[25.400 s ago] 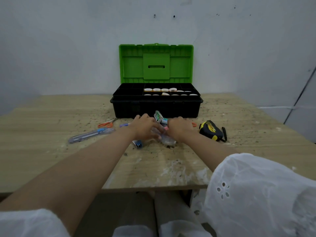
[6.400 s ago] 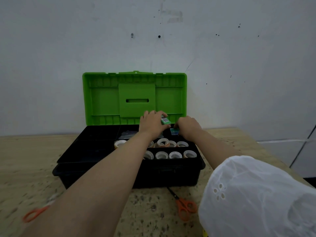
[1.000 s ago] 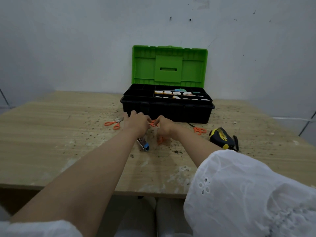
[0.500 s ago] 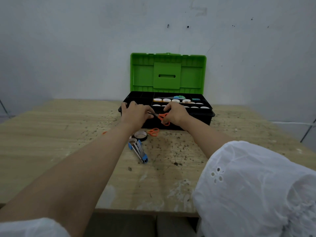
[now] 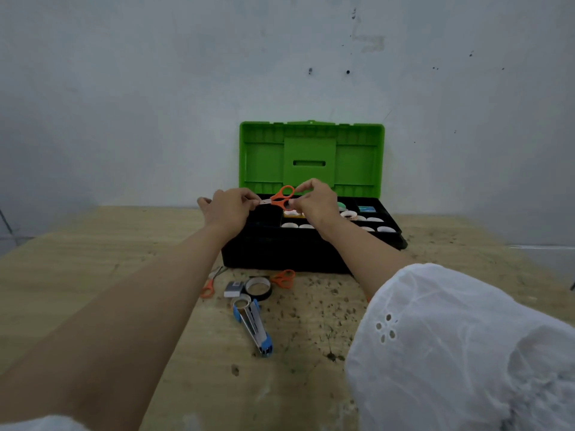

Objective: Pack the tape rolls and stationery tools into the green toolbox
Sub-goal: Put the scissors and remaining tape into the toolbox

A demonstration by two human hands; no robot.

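The green toolbox [image 5: 311, 253] stands open against the wall, its lid upright and its black tray holding several tape rolls [image 5: 357, 217]. Above the tray I hold small orange scissors [image 5: 281, 197] between both hands. My left hand [image 5: 230, 209] pinches the blade end, my right hand [image 5: 314, 200] pinches the orange handles. On the table in front of the box lie a black tape roll [image 5: 258, 287], a blue stapler [image 5: 253, 326], a small grey box [image 5: 233, 289] and two more orange scissors [image 5: 284, 278], the left pair [image 5: 208, 289] partly behind my forearm.
The worn wooden table [image 5: 93, 275] stretches wide to the left and right of the box. A grey wall rises right behind the lid. My white sleeve [image 5: 466, 353] fills the lower right corner.
Both hands have lifted the orange scissors from the box's front edge to above the tray. The view has moved closer to the box.
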